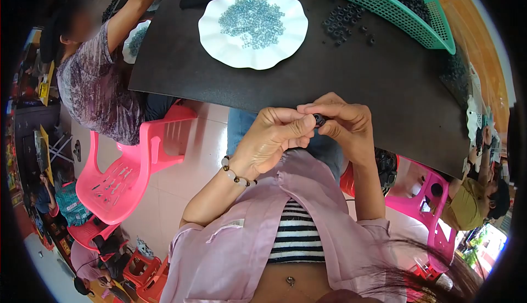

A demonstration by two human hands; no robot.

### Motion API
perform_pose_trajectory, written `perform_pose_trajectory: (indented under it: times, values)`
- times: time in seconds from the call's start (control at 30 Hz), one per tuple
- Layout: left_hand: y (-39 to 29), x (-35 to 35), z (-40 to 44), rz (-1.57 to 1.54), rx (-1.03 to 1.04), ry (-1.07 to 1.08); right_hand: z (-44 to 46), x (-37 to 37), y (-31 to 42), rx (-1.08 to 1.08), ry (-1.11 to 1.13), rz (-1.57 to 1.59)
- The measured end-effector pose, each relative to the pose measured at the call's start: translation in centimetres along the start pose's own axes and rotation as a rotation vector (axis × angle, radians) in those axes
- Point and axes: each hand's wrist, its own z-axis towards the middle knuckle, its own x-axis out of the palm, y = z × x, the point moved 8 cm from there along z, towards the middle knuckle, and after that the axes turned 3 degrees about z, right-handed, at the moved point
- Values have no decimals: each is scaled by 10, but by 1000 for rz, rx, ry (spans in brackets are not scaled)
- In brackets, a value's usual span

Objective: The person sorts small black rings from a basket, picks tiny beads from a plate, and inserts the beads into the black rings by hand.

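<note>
Just in front of the table's near edge, my left hand (pixel 280 138) and my right hand (pixel 346 124) meet, fingers closed. Between their fingertips is a small black ring-shaped part (pixel 318 120). Both hands grip it, and the fingers cover much of it. Beyond them on the table stands a white scalloped plate (pixel 211 47) bearing a heap of small clear bluish pieces (pixel 252 20). Loose small black parts (pixel 341 23) like the one in my fingers lie to the right of the plate.
A green perforated basket (pixel 395 20) full of black parts stands at the far right of the dark table (pixel 230 86). Left, a person (pixel 99 78) sits on a pink chair (pixel 118 187) beside another white plate (pixel 129 56). Another person (pixel 472 204) sits at the right.
</note>
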Motion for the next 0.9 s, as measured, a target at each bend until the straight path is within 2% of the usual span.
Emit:
perform_pose_trajectory:
  times: [0.13,0.33,0.43,0.5,0.63,0.7,0.77,0.8,0.83,0.9]
  values:
    - [1,3,-3,-4,36,18,-3,3,3,-35,-42,27]
    - [2,4,-7,81,110,-4,-10,1,2,22,-72,38]
    - [1,9,-6,133,162,27,-13,4,11,-103,-32,-158]
    - [3,7,-1,154,130,-9,-18,-2,-1,1,-137,43]
    - [13,11,11,71,62,-18,-15,-18,2,73,-190,50]
    - [12,21,19,48,44,-27,-12,-37,30,-22,-237,-233]
    - [10,25,25,65,56,57,-11,-70,76,-66,-385,-410]
    - [8,22,26,37,59,49,-12,-90,101,-25,-512,-600]
    - [7,20,26,10,62,41,-11,-111,129,-180,-549,-722]
    - [7,16,28,10,56,59,-7,-162,175,-319,-707,-944]
